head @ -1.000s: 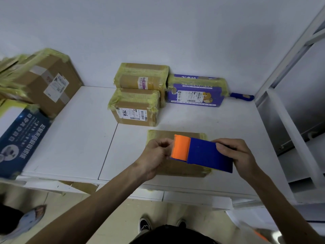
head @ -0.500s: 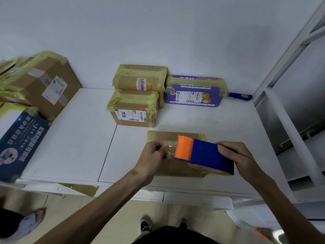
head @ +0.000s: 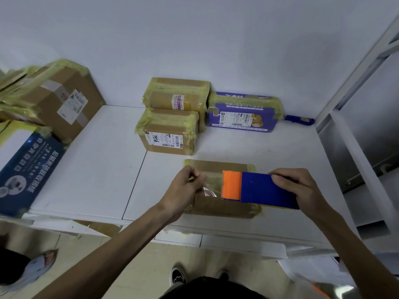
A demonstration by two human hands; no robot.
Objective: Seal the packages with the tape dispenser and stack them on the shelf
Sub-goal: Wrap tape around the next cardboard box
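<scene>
A flat brown cardboard package (head: 218, 207) with yellowish tape on its edges lies near the front of the white table (head: 103, 169). Above it my right hand (head: 302, 188) grips a tape dispenser (head: 259, 189) with a blue body and an orange front. My left hand (head: 185, 190) pinches the free end of the clear tape (head: 210, 190), which stretches from the dispenser's orange end across the package. Both hands hover just over the package and hide its middle.
Two taped brown boxes (head: 170, 134) (head: 179, 96) and a purple box (head: 244, 112) stand at the back by the wall. A large brown box (head: 56, 100) and a blue-and-white box (head: 23, 167) sit at the left. A white shelf frame (head: 356, 130) rises at the right.
My left hand has pulled the tape end leftward away from the dispenser, and a short stretch of clear tape now spans between the two hands. The dispenser has shifted slightly right.
</scene>
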